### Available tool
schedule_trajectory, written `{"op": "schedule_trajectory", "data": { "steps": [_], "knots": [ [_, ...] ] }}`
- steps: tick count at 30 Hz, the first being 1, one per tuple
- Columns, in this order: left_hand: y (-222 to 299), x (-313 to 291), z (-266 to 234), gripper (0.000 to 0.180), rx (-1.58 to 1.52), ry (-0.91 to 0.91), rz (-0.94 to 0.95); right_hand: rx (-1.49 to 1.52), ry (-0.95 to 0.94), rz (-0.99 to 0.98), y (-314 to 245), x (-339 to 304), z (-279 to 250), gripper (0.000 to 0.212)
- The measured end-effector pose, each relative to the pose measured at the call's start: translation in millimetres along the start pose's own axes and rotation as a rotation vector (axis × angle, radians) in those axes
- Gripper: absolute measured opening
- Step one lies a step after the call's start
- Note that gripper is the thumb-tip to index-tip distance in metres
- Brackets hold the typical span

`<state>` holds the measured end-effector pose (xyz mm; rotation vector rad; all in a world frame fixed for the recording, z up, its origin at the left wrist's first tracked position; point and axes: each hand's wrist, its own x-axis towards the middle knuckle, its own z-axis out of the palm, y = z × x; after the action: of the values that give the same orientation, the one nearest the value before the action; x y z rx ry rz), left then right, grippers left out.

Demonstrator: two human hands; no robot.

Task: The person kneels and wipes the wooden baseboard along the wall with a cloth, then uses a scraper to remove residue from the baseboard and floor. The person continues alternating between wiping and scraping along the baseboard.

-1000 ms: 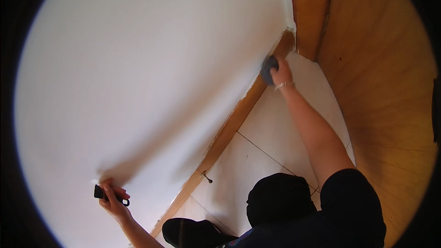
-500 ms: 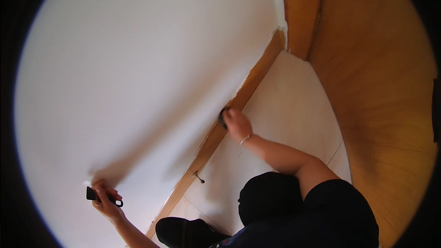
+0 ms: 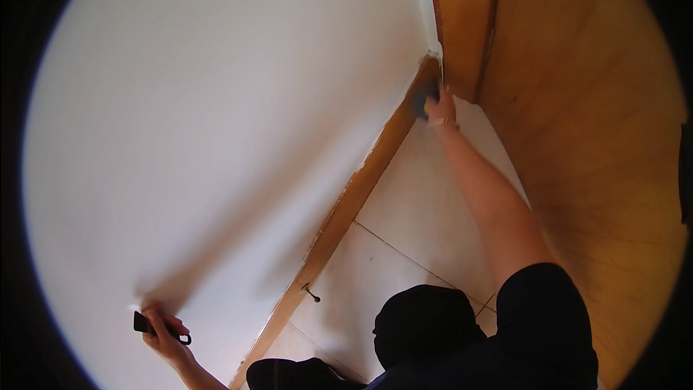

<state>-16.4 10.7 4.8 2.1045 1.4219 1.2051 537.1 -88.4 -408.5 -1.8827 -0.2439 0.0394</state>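
Where wooden baseboard [image 3: 344, 219] slants, pad [image 3: 421, 103] blurs.

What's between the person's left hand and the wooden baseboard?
Past the black tool in the left hand, only a bare stretch of white wall lies before the wooden baseboard, as the head view shows.

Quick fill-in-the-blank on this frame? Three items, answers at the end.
1. The left hand holds a tool that is ____ in colour.
2. The brown baseboard runs along the foot of a ____ wall.
3. The hand nearer the baseboard's far end, holding a blurred dark object, is the ____ one.

Missing words: black; white; right.
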Motion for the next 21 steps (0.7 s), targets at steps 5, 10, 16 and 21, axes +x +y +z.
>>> {"op": "schedule_trajectory", "data": {
  "steps": [5, 10, 16, 21],
  "knots": [
    [-15, 2, 4, 0.034, -0.034, -0.025, 0.015, 0.312, -0.111, 0.211, 26, 90, 8, 0.060],
    [8, -3, 17, 0.034, -0.060, -0.038, 0.053, 0.410, 0.126, 0.140, 24, 18, 52, 0.060],
    [28, -4, 14, 0.034, -0.038, -0.037, 0.031, 0.268, -0.145, -0.102, -68, -223, 72, 0.059],
    [30, -1, 19, 0.034, -0.043, -0.046, 0.026, 0.486, -0.356, 0.043, -56, -253, 55, 0.056]
  ]
}}
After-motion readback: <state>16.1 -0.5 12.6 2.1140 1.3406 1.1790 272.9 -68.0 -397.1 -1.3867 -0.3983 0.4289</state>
